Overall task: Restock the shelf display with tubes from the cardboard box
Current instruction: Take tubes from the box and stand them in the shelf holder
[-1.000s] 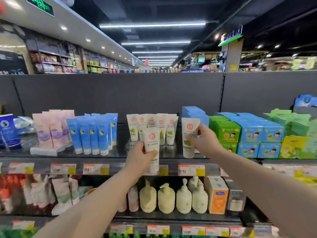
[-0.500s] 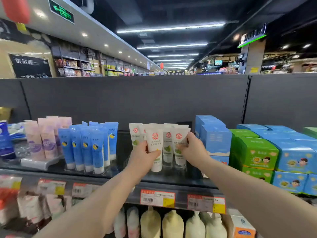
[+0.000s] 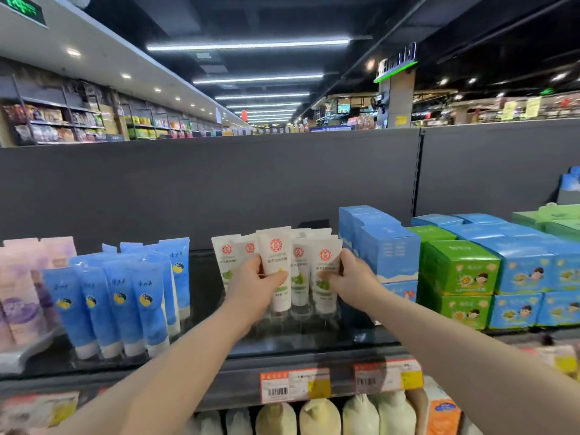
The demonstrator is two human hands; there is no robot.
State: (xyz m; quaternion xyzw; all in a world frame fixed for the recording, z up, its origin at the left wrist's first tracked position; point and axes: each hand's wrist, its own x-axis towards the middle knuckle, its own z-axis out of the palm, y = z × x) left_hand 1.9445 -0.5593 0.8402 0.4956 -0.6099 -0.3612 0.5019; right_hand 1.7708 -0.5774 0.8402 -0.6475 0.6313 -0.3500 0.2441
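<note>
Several white tubes with red round logos and green print stand cap-down in a cluster on the top shelf (image 3: 314, 343). My left hand (image 3: 254, 287) grips one white tube (image 3: 276, 259) at the front of the cluster, thumb across its face. My right hand (image 3: 351, 277) holds another white tube (image 3: 324, 271) at the cluster's right edge, pinching its side. Both tubes are upright among the others. The cardboard box is out of view.
Blue tubes (image 3: 125, 296) and pink tubes (image 3: 22, 287) stand to the left. Stacked blue cartons (image 3: 386, 249) and green cartons (image 3: 458, 268) crowd the right. Price tags (image 3: 295, 384) line the shelf edge; cream pump bottles (image 3: 317, 416) sit on the shelf below.
Both hands have carried their tubes up and inward from the shelf front into the cluster of white tubes. The camera has moved closer to the shelf.
</note>
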